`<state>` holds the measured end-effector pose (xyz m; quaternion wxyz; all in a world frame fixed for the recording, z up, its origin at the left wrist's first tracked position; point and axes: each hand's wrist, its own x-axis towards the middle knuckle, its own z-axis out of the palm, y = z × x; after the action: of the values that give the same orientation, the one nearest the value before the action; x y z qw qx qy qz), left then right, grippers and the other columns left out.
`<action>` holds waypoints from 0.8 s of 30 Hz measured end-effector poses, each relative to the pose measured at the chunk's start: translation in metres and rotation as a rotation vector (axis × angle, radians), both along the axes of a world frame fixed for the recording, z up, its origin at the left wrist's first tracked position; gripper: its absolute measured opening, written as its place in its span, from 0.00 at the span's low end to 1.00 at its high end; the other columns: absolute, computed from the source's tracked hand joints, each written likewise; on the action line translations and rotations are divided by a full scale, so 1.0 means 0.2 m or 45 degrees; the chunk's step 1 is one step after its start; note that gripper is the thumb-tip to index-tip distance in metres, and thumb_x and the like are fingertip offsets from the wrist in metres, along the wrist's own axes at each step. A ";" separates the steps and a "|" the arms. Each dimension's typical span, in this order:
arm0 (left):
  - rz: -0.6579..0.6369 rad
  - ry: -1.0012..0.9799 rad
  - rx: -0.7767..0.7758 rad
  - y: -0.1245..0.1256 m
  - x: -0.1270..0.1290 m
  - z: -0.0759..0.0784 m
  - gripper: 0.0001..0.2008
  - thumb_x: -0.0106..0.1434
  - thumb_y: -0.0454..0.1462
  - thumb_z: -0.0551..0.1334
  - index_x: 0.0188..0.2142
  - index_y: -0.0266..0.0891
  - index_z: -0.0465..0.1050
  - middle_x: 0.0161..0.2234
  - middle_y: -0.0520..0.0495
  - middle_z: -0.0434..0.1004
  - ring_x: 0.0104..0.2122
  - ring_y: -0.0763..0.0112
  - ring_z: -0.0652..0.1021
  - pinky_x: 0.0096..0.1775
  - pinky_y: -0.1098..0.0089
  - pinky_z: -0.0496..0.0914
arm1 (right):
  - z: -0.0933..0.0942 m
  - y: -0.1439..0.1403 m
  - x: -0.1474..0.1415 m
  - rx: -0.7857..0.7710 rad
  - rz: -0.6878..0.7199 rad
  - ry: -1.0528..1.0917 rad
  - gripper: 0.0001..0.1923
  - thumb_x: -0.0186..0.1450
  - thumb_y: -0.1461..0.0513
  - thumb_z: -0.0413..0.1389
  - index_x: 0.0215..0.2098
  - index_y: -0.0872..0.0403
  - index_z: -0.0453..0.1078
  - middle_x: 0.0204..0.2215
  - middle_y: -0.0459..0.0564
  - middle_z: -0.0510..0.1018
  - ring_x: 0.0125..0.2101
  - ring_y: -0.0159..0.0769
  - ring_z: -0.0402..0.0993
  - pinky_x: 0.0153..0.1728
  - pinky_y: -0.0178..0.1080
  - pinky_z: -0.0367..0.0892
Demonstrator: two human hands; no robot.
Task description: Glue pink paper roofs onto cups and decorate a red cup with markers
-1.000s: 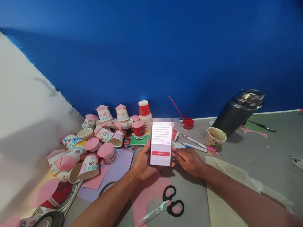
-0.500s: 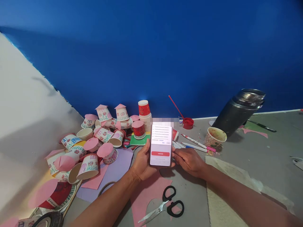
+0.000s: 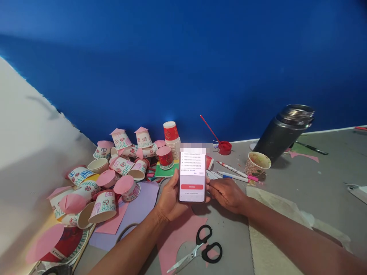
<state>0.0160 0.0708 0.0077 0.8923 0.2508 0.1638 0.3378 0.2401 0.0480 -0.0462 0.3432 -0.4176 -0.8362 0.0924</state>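
A smartphone (image 3: 192, 181) with a lit screen stands nearly upright in front of me, showing rows of numbers and a red button. Its left side and back rest in my left hand (image 3: 169, 196), thumb along the edge. My right hand (image 3: 228, 194) is closed, its curled fingers against the phone's right edge; its fingertips are partly hidden. Below the phone, black-handled scissors (image 3: 197, 250) lie partly open across a pink paper sheet (image 3: 169, 240). Several felt-tip pens (image 3: 233, 171) lie just beyond my right hand.
Decorated paper cups (image 3: 104, 206) with pink paper tops are heaped at left. A cup stack (image 3: 171, 131) stands behind the phone. Further right are a red pot (image 3: 224, 148) with a stick, a stained paper cup (image 3: 258, 164), a tilted dark flask (image 3: 283, 133) and a pale cloth (image 3: 266, 221).
My view has turned slightly right, so most things sit a little further left in the picture. Both hands keep the same hold around the smartphone.
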 end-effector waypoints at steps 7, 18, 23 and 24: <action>0.009 0.018 -0.014 0.00 0.00 0.00 0.34 0.78 0.55 0.47 0.57 0.30 0.79 0.51 0.27 0.85 0.47 0.46 0.85 0.49 0.44 0.78 | 0.01 0.00 0.00 -0.035 -0.014 -0.013 0.27 0.82 0.51 0.39 0.33 0.51 0.70 0.23 0.48 0.79 0.24 0.35 0.72 0.29 0.38 0.58; -0.007 0.024 0.017 0.00 0.00 0.01 0.30 0.78 0.53 0.51 0.57 0.31 0.79 0.51 0.29 0.85 0.48 0.47 0.85 0.51 0.45 0.77 | 0.00 0.00 0.00 -0.028 0.006 -0.006 0.27 0.82 0.51 0.38 0.32 0.51 0.69 0.23 0.48 0.78 0.24 0.35 0.72 0.29 0.38 0.58; -0.016 0.007 0.033 0.00 0.01 0.01 0.30 0.77 0.54 0.52 0.56 0.31 0.80 0.48 0.30 0.86 0.51 0.44 0.84 0.56 0.42 0.73 | 0.02 0.00 -0.01 -0.008 0.020 -0.005 0.27 0.83 0.52 0.38 0.33 0.51 0.70 0.23 0.48 0.79 0.24 0.34 0.72 0.29 0.38 0.58; -0.018 0.009 0.038 0.00 0.01 0.01 0.30 0.77 0.54 0.53 0.56 0.31 0.80 0.48 0.30 0.86 0.51 0.44 0.84 0.57 0.42 0.73 | 0.01 0.00 -0.01 -0.005 0.019 -0.008 0.27 0.82 0.53 0.38 0.33 0.51 0.70 0.24 0.49 0.79 0.24 0.34 0.72 0.29 0.38 0.58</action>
<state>0.0170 0.0703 0.0105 0.8902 0.2665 0.1601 0.3330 0.2385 0.0471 -0.0432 0.3390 -0.4124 -0.8402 0.0953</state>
